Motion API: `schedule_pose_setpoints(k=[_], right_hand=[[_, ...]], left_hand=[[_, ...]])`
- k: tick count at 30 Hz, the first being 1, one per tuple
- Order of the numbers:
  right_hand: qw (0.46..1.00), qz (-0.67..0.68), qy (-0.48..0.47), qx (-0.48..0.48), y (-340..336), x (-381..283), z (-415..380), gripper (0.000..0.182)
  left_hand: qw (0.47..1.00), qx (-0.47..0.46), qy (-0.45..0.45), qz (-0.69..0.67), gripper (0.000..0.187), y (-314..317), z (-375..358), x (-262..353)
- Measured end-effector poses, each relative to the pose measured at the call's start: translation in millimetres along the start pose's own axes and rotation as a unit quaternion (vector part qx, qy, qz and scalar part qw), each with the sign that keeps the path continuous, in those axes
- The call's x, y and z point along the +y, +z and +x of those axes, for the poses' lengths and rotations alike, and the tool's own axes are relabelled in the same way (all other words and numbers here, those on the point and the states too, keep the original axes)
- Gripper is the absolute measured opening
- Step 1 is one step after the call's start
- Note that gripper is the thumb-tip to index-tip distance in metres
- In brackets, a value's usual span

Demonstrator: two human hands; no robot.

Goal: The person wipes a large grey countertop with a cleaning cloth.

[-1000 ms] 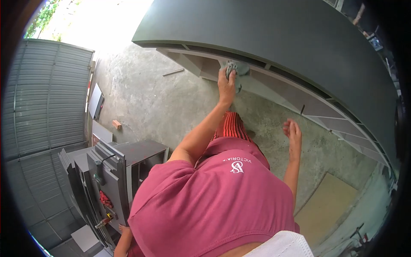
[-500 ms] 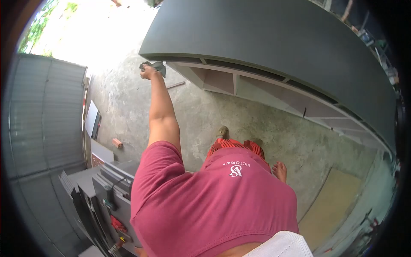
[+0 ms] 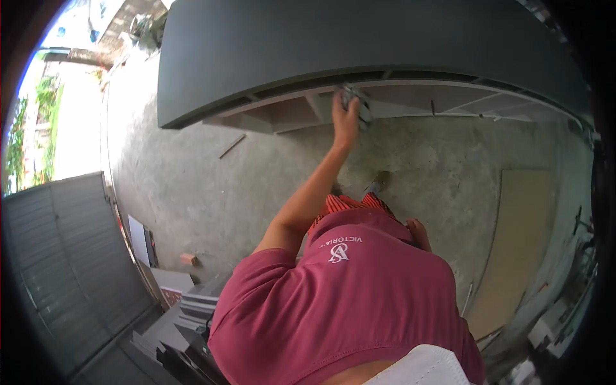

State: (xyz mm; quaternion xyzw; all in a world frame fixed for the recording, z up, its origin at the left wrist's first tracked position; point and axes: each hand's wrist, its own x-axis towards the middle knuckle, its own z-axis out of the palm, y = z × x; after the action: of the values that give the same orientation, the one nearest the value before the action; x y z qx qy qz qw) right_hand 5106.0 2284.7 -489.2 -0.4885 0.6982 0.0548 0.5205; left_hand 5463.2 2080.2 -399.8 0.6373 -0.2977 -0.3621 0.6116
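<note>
In my left hand is a crumpled grey-green cloth, gripped against the front edge of a long dark grey cabinet. The cloth overlaps the cabinet's narrow slots and pale open compartments, and its outline is smeared by motion. My right hand hangs low beside my hip, partly behind my shirt, loosely open with nothing visible in it.
Dark panels lean in a stack at lower left, near a brick. A thin strip lies on the concrete floor. A tan board lies at right. Corrugated metal sheeting stands at left.
My left hand has moved the cloth rightward along the cabinet edge from its left corner. My view has turned left and my body has shifted. My right hand stays at my side.
</note>
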Motion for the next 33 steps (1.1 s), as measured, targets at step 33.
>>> schedule_pose_setpoints(k=[33], right_hand=[[0.775,0.569,-0.275,0.015,-304,-137,108,0.049]], left_hand=[[0.920,-0.364,0.037,0.140,0.045,160,-66,-15]])
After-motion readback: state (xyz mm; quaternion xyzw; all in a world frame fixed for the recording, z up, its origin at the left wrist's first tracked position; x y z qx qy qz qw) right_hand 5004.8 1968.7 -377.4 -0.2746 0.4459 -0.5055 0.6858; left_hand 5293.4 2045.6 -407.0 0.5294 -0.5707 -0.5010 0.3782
